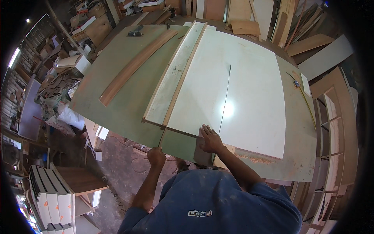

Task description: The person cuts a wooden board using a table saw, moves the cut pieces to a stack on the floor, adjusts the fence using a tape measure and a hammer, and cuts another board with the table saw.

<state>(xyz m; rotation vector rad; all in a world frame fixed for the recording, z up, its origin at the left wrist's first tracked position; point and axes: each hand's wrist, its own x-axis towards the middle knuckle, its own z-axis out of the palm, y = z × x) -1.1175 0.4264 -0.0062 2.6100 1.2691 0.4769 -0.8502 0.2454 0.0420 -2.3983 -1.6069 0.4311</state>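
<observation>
My left hand (156, 157) is closed in a fist round the lower end of a thin wooden strip (161, 137), just off the table's near edge. The strip's upper end meets the near edge of a large white panel (249, 93). My right hand (210, 139) lies on the panel's near edge with its fingers stretched out. Below that hand shows a dark grey-brown piece (202, 155), partly hidden. A thin dark line runs up the panel to the right of this hand. Two long wooden battens (186, 72) border a narrower white channel on the panel's left.
On the green-topped table (128, 74) lie a brown wooden board (136, 66) and a drill (135, 32). A tape measure (297, 84) with its yellow blade drawn out rests at the right, near sawdust (257, 159). A white cabinet (54, 199) stands lower left; boards (245, 27) lean behind.
</observation>
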